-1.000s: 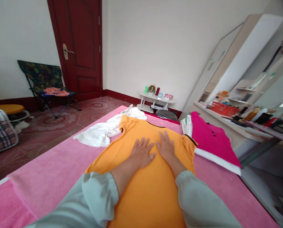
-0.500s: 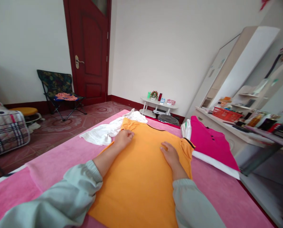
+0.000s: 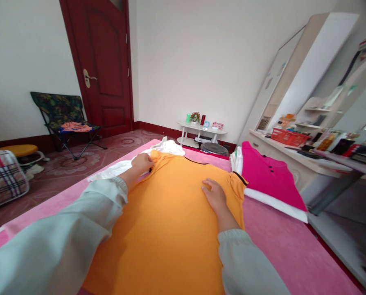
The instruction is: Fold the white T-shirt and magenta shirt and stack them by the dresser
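Observation:
An orange T-shirt point(image 3: 170, 213) with black trim at the neck and right sleeve lies spread over the pink bed cover. My left hand point(image 3: 142, 164) is closed on its left sleeve, and the cloth there is bunched and slightly raised. On the right part of the shirt's chest rests my right hand point(image 3: 214, 194), its fingers loosely bent and apart, with no cloth pinched in them. Beyond my left hand lies a crumpled white garment point(image 3: 117, 169), partly hidden by my arm and the shirt.
A magenta shirt point(image 3: 272, 176) tops a stack of folded clothes at the bed's right edge. The pink bed cover point(image 3: 272, 250) extends around the shirt. Along the right side stands a dresser with a red basket point(image 3: 289, 137). A folding chair point(image 3: 63, 110) and low white table point(image 3: 198, 127) stand beyond.
My left hand has moved left and outward from the shirt's shoulder and taken hold of the sleeve. My right hand stays on the chest. The view has shifted slightly.

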### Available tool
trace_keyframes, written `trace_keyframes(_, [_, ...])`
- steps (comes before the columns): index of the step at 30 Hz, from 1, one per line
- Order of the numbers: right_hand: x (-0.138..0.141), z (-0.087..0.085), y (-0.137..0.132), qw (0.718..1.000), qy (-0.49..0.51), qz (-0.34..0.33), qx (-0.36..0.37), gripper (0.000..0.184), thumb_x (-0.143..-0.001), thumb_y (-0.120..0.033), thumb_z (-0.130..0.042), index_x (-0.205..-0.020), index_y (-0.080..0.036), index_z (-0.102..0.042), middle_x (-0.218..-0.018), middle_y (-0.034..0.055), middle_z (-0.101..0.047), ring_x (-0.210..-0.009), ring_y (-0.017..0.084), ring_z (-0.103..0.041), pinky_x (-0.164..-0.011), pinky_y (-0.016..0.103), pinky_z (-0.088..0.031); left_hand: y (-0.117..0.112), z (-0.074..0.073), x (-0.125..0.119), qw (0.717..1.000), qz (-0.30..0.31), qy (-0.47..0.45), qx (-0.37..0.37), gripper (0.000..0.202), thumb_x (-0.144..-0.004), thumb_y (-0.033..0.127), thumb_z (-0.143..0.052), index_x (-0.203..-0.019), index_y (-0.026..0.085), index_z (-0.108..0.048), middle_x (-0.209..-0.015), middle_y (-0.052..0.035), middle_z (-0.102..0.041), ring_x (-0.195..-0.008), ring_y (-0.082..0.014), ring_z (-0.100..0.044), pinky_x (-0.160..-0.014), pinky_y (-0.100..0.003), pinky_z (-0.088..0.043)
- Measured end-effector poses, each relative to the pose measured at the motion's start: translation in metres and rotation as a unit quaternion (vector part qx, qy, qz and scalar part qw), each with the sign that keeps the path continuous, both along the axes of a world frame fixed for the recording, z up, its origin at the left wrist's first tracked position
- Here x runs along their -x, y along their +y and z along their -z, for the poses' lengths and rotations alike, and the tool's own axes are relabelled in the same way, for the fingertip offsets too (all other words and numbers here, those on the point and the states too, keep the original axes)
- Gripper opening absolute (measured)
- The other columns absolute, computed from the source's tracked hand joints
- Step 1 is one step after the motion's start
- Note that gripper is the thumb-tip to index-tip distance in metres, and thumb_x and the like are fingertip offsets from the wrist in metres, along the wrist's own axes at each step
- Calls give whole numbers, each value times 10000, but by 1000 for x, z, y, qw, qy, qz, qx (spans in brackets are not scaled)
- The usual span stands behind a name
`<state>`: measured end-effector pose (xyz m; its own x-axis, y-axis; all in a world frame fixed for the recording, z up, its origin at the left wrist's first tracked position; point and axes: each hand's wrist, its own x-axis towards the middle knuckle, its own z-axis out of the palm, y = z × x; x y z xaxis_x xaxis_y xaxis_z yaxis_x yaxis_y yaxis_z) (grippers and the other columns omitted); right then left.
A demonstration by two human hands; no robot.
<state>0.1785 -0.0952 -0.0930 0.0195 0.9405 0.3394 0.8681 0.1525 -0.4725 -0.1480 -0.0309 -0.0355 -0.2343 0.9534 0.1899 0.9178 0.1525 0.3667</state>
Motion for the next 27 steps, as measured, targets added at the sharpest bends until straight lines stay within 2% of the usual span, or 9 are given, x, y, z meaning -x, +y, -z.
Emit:
trace_keyframes(3, [1,0,0,1000,4,-2,-4,315,-810,-267,-523,-1072,-206,-686,-1276,39,-600,-1203,181,-517,-1064,293,-337,-7,-2,-26,996,65,23,-54,207,-800,243,-511,-896,193,-687,-955,-39,-695,-913,-190,-599,-738,-234,-427])
trace_keyframes(5, [1,1,0,1000,5,-2,-7,310,-808,-265,-528,-1068,-206,-688,-1276,41,-600,-1199,181,-521,-1062,292,-340,-19,-1,-47,973,200,64,-93,222,-828,201,-461,-891,186,-674,-975,-56,-676,-938,-187,-583,-807,-247,-424])
trace_keyframes(8, [0,1,1,1000,2,-2,-6,309,-808,-267,-530,-1070,-215,-685,-1280,37,-597,-1197,179,-523,-1058,296,-344,-46,5,-75,881,444,128,-102,189,-844,210,-468,-863,203,-656,-949,-55,-649,-945,-186,-576,-869,-270,-417])
trace_keyframes(10, [0,2,1,1000,1,-4,-6,316,-807,-267,-530,-1078,-209,-683,-1279,39,-597,-1203,181,-519,-1060,302,-340,-61,11,-87,844,508,135,-104,171,-855,228,-476,-885,214,-643,-947,-43,-640,-930,-181,-581,-862,-278,-428])
trace_keyframes(14, [0,2,0,1000,5,-6,-10,326,-804,-269,-533,-1082,-193,-687,-1280,51,-597,-1209,187,-516,-1066,305,-332,-67,22,-86,878,444,102,-144,218,-849,228,-488,-1031,213,-608,-1065,-56,-618,-1010,-200,-564,-886,-305,-434])
trace_keyframes(17, [1,1,0,1000,10,-5,-11,333,-802,-270,-535,-1083,-180,-689,-1277,65,-599,-1205,193,-520,-1060,305,-341,-54,28,-74,933,325,63,-143,604,-773,384,-612,-1312,171,-446,-1291,-125,-510,-1158,-276,-496,-958,-368,-414])
trace_keyframes(19, [1,1,-1,1000,11,-4,-12,330,-802,-267,-536,-1080,-180,-690,-1274,68,-601,-1203,198,-522,-1059,314,-343,-44,30,-67,958,266,38,-104,830,-711,480,-662,-1398,141,-344,-1294,-153,-503,-1158,-306,-500,-949,-389,-426])
trace_keyframes(24, [2,0,-1,1000,19,0,-15,307,-798,-258,-545,-1060,-198,-694,-1266,52,-606,-1196,196,-525,-1058,324,-345,-38,22,-66,940,323,70,-86,473,-734,343,-640,-1188,218,-597,-1111,-76,-614,-1072,-259,-556,-917,-329,-435])
trace_keyframes(27, [2,1,-1,1000,21,1,-16,303,-797,-256,-547,-1053,-199,-697,-1263,55,-608,-1190,201,-529,-1054,334,-351,-40,15,-76,936,342,64,-61,506,-707,225,-621,-1212,239,-584,-1050,-40,-652,-985,-221,-597,-850,-290,-453])
